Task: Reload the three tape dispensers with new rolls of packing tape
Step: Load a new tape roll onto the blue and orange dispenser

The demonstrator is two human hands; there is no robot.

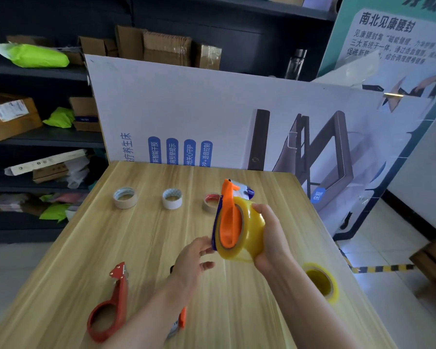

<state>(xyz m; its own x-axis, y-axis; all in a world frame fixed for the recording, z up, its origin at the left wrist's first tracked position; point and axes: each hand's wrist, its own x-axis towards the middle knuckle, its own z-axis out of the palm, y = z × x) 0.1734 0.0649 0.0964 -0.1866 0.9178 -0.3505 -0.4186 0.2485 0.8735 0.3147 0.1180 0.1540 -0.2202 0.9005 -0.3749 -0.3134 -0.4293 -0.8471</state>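
My right hand grips a fat yellow roll of packing tape held above the wooden table. An orange tape dispenser sits inside the roll's core, its nose pointing up. My left hand touches the dispenser's blue lower edge with its fingertips. A red dispenser lies empty at the near left. Another orange dispenser lies mostly hidden under my left forearm. A second yellow roll rests at the table's right edge.
Three used-up cardboard cores stand in a row at the far side of the table. A large printed board leans behind the table. Dark shelves with boxes fill the left.
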